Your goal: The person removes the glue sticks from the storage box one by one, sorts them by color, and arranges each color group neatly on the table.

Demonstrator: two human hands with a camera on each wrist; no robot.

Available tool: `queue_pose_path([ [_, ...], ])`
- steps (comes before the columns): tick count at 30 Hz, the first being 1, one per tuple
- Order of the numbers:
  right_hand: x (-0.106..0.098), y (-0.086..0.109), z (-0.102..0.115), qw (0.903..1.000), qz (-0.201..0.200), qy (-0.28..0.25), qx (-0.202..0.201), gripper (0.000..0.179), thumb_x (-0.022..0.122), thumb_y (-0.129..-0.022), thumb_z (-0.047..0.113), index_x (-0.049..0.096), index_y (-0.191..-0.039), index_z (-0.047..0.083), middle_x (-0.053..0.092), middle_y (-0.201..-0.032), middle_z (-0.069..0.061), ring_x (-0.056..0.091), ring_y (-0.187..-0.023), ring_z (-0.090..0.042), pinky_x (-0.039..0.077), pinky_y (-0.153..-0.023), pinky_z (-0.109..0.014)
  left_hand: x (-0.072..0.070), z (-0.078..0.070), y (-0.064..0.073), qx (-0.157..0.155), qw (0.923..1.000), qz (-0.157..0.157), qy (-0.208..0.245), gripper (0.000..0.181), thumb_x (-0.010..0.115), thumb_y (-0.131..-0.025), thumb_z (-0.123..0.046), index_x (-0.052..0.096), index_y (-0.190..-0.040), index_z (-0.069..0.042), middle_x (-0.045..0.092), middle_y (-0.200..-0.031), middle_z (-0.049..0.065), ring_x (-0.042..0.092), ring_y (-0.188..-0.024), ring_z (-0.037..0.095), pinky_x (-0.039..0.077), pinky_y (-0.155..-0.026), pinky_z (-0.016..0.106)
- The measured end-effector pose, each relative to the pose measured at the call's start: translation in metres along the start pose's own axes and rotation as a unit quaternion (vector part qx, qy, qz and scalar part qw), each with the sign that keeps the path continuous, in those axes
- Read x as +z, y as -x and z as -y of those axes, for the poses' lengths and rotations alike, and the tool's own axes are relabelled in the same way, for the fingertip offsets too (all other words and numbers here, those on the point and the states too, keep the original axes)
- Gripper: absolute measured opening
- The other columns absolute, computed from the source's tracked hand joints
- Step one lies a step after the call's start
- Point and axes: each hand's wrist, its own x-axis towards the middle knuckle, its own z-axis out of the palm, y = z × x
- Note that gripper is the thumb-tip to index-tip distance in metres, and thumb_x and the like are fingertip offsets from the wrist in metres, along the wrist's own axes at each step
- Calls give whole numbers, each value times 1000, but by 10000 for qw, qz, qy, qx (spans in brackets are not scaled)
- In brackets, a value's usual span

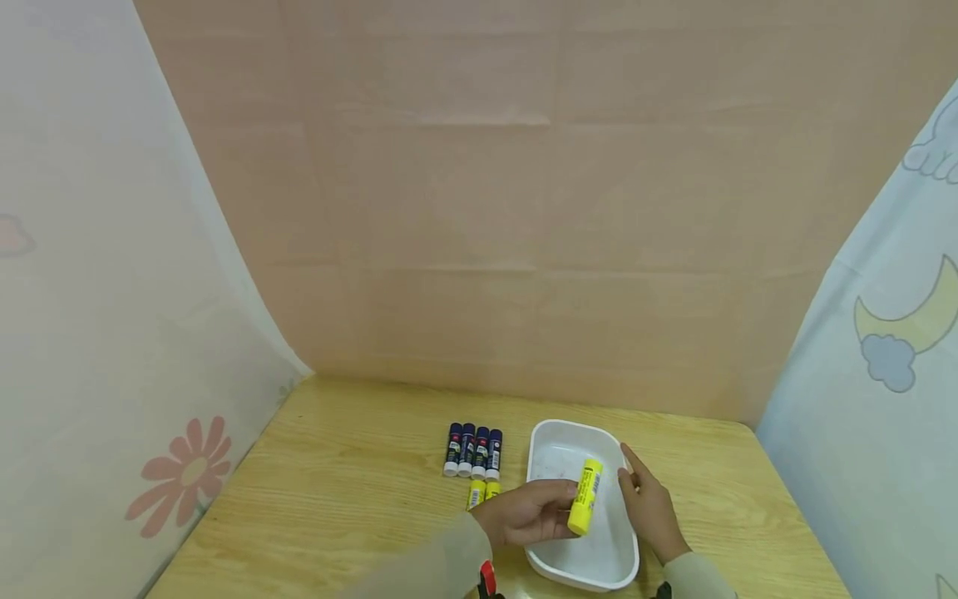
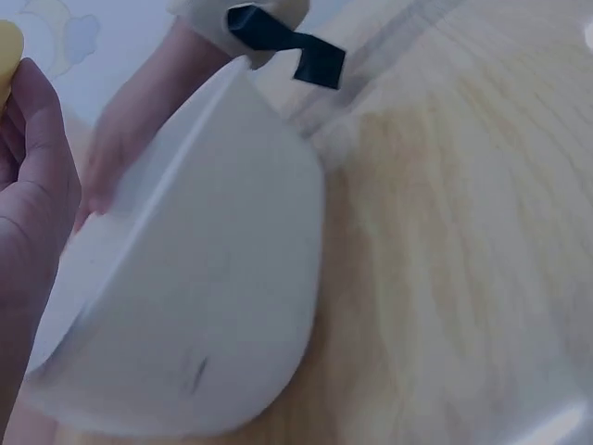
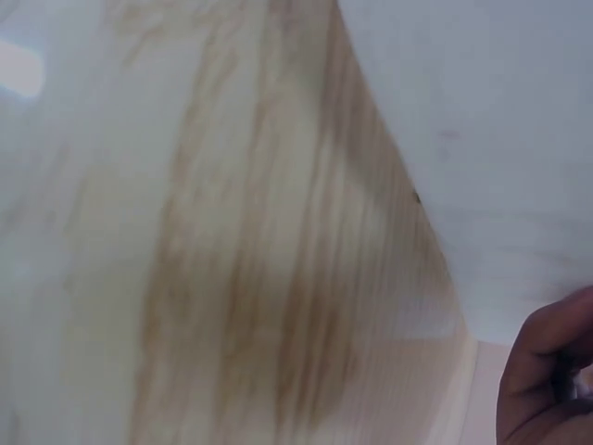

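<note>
In the head view my left hand [image 1: 530,512] holds a yellow glue stick [image 1: 586,497] between thumb and fingers, tilted above the white plastic tray [image 1: 557,572]. Only an end of this glue stick [image 2: 7,48] shows in the left wrist view, at the upper left edge. My right hand [image 1: 653,509] grips the tray's right rim, thumb on the inner side. Curled fingers [image 3: 547,357] of that hand appear beside the tray wall in the right wrist view. Left of the tray, two yellow glue sticks [image 1: 476,492] lie partly hidden behind my left hand.
Several navy glue sticks with white ends [image 1: 466,449] lie side by side in a row, left of the tray and beyond the yellow ones. The wooden table [image 1: 337,491] meets a beige backdrop [image 1: 479,249] behind and printed cloths [image 1: 187,349] at the sides.
</note>
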Motion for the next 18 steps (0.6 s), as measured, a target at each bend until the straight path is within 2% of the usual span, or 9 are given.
queue_pose_path([
  [4, 0, 1, 0, 9999, -35, 44, -134, 52, 43, -104, 22, 30, -153, 9, 60, -88, -10, 49, -61, -14, 47, -48, -25, -12, -16, 22, 362, 9990, -167, -181, 44, 39, -105, -23, 39, -145, -4, 55, -134, 10, 58, -113, 18, 46, -101, 35],
  [7, -1, 1, 1, 9997, -30, 53, -218, 52, 43, -105, 23, 30, -153, 9, 59, -87, -10, 47, -58, -14, 46, -47, -25, -25, -27, 42, 688, 9955, -439, -480, 44, 39, -106, -23, 40, -144, -2, 55, -133, 11, 59, -112, 19, 47, -99, 34],
  [9, -2, 1, 1, 9997, -32, 51, -234, 51, 43, -105, 23, 30, -153, 9, 59, -86, -11, 46, -57, -14, 46, -46, -25, -32, -32, 56, 812, 9921, -725, -619, 44, 41, -105, -24, 41, -143, 0, 54, -132, 13, 59, -112, 20, 48, -99, 34],
  [11, -3, 1, 1, 9997, -13, 52, -236, 52, 42, -105, 25, 29, -153, 9, 59, -87, -11, 47, -57, -13, 46, -46, -24, -39, -37, 70, 862, 9866, -1161, -758, 45, 45, -104, -25, 41, -140, 2, 54, -130, 15, 59, -111, 21, 50, -96, 33],
  [14, -3, 0, 1, 9996, 21, 42, -285, 52, 41, -105, 27, 30, -153, 9, 60, -87, -12, 48, -56, -13, 47, -46, -24, -50, -46, 90, 789, 9723, -1939, -1039, 48, 52, -102, -27, 41, -138, 2, 54, -127, 18, 59, -109, 22, 52, -92, 33],
  [18, -3, -2, 0, 9991, -77, 118, -405, 52, 41, -105, 27, 31, -152, 8, 59, -85, -10, 47, -56, -13, 46, -45, -24, -65, -58, 108, 564, 9410, -2885, -1675, 54, 59, -98, -31, 42, -137, 2, 55, -125, 18, 60, -107, 23, 53, -91, 34],
])
